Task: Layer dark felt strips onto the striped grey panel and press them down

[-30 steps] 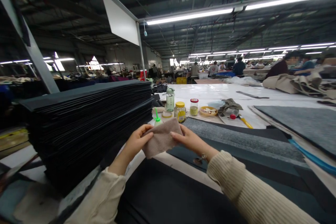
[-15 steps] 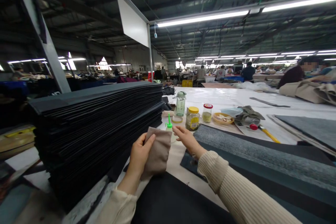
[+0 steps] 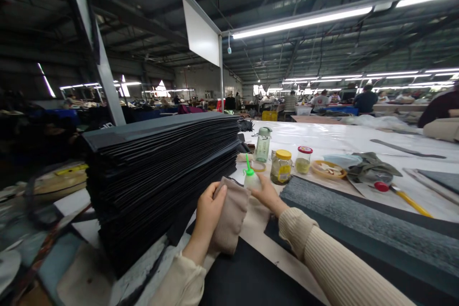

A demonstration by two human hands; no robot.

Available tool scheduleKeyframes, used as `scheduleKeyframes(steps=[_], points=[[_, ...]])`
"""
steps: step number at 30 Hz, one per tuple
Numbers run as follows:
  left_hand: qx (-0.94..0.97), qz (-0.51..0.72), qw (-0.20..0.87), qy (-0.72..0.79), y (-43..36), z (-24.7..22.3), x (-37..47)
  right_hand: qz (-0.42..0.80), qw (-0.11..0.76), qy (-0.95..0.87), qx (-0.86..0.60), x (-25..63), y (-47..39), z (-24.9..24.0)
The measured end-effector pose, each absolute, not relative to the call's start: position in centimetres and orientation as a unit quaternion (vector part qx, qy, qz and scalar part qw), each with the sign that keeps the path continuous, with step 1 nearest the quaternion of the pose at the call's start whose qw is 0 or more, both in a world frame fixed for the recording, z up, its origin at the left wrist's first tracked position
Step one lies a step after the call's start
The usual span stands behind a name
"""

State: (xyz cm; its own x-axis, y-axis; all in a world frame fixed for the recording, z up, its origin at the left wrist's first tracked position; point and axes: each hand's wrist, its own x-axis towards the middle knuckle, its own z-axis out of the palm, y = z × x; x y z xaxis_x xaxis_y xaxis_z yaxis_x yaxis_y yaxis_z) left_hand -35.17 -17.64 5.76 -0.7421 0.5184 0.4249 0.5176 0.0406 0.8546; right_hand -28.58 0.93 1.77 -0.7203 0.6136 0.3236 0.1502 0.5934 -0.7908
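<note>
Dim workshop hall (image 3: pixel 179 76), far workers (image 3: pixel 366 100) too small to make out. White tabletop (image 3: pixel 322 134), cut off at right. Tall stack of dark panels (image 3: pixel 161 167), lower layers lost in shadow. Ribbed taupe cloth (image 3: pixel 231 220), limp, creased, held up over tabletop; left grip (image 3: pixel 211 205) closed on it. Yellow-lidded jar (image 3: pixel 281 168), label unreadable. Green-nozzled bottle (image 3: pixel 251 181), bottom hidden; right grip (image 3: pixel 268 196) at its side, can't tell whether closed.

A: Site type?
B: Factory workshop, fabric-like sheet goods. Tall stack of dark sheets (image 3: pixel 161 167) beside a broad white table (image 3: pixel 340 136).
A: Other evidence?
B: High metal roof (image 3: pixel 344 45), long tube lights (image 3: pixel 303 22), yellow crate (image 3: pixel 269 115), several people (image 3: pixel 320 101) among tables beyond.
</note>
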Motion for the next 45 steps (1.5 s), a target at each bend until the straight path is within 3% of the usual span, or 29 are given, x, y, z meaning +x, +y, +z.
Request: scheduleKeyframes(steps=[3, 8, 12, 29, 35, 41, 45], points=[[0.338, 0.598, -0.008, 0.727, -17.8, 5.8, -35.3, 0.34, 0.311, -0.87, -0.177, -26.2, 1.5, 3.5], [0.325, 0.597, -0.014, 0.733, -17.6, 5.7, -35.1, 0.106, 0.305, -0.944, -0.072, -21.9, 1.8, 6.4], [0.333, 0.579, -0.006, 0.744, -17.4, 5.5, -34.7, -0.001, 0.28, -0.958, -0.056, -20.3, 1.1, 8.2], [0.352, 0.554, 0.006, 0.754, -17.4, 5.9, -34.2, -0.197, 0.243, -0.949, -0.046, -20.4, 0.1, 11.8], [0.348, 0.561, 0.016, 0.751, -17.4, 5.7, -34.2, -0.148, 0.216, -0.962, -0.069, -20.5, 0.1, 11.4], [0.332, 0.603, 0.037, 0.725, -17.3, 4.8, -35.1, 0.191, 0.171, -0.956, -0.141, -22.3, 1.6, 7.2], [0.329, 0.619, 0.039, 0.712, -17.3, 4.5, -35.5, 0.285, 0.172, -0.92, -0.207, -24.5, 1.1, 4.2]])
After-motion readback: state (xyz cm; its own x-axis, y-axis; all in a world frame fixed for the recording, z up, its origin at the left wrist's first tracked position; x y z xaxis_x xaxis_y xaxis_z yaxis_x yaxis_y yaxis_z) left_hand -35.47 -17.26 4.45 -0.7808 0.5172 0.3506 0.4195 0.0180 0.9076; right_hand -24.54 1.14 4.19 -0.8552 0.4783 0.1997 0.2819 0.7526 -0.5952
